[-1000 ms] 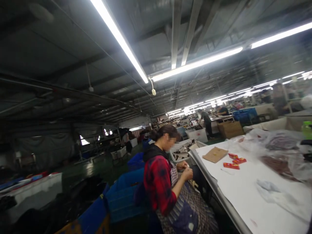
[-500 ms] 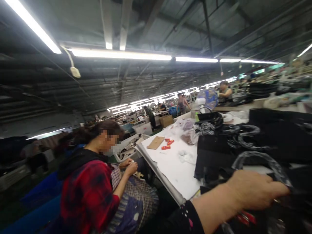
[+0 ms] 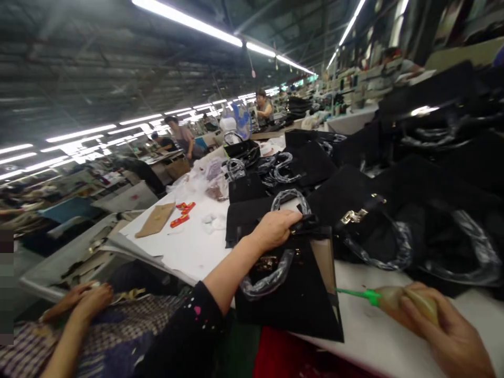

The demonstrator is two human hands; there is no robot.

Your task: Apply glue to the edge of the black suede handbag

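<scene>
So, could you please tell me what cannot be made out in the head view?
All in the head view:
Left hand: its grip on the black handbag, hidden by the hand itself.
Squeeze bottle: partly covered by the right hand.
Right forearm: cut off by the bottom edge.
Red packets: any print, too small and blurred.

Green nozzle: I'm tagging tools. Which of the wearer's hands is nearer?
Right hand: it grips the bottle behind the nozzle; the left hand is farther, at the top of the bag.

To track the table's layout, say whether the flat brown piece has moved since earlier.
No: the flat brown piece keeps its place on the white table, beside the red packets.
</scene>
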